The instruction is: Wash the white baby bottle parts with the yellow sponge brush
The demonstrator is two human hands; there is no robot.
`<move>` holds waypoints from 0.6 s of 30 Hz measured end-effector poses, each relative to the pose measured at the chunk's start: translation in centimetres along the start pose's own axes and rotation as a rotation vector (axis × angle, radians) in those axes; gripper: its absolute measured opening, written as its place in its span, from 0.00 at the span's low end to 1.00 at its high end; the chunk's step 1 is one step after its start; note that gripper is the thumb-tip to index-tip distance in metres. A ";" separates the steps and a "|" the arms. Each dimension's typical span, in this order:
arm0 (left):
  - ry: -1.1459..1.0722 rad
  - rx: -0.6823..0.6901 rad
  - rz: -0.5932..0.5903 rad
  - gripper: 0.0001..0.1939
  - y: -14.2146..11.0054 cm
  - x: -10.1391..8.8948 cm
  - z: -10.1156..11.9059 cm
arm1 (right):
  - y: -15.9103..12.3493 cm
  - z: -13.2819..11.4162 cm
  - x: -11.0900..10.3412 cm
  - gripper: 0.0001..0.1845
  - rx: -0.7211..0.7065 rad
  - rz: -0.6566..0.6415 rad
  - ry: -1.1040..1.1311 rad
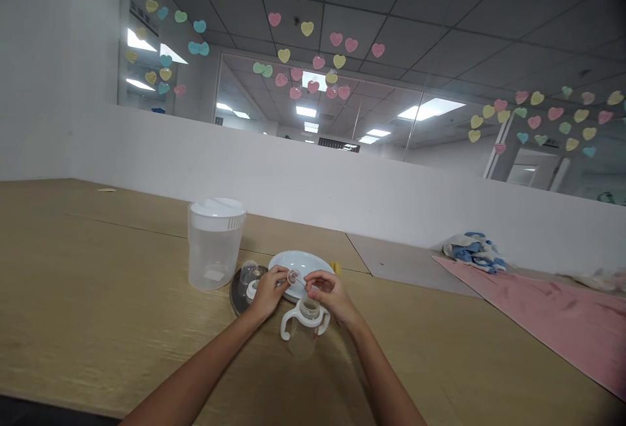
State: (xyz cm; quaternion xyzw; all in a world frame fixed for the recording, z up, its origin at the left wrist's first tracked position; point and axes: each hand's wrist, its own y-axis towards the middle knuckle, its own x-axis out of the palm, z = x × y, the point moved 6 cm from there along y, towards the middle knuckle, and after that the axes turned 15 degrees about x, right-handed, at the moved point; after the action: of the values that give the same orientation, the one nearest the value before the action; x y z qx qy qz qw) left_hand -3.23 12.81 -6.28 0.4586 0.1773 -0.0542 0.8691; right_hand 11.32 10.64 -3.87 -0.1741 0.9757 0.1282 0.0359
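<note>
My left hand (270,292) is closed, its fingertips pinching a small clear round piece (293,276) that looks like a bottle nipple. My right hand (332,294) is closed too, gripping a thin stick-like thing (300,282) whose tip meets the clear piece; its exact kind is too small to make out. Below both hands a clear baby bottle (302,341) stands upright without a lid, with a white two-handled collar (308,321) around its neck. Behind the hands lies a white plate (298,259). Beside my left hand, a clear cap (249,271) and a white ring (252,290) sit on a dark round tray (235,295).
A translucent pitcher (215,250) with a white lid stands left of the tray. Something yellow (336,268) shows behind the plate's right side. On the right are a pink cloth (538,308) and a crumpled blue-and-white cloth (474,253). A white wall (274,175) bounds the table's back.
</note>
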 end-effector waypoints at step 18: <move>-0.154 -0.043 0.069 0.16 0.1 -0.1 -0.3 | 0.2 1.3 1.0 0.17 0.144 -0.001 0.043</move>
State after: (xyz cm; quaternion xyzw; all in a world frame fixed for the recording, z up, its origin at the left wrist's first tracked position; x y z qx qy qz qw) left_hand -3.41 13.07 -6.33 0.4403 0.0950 -0.0557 0.8910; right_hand 10.34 10.87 -5.22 -0.1743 0.9828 0.0538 0.0273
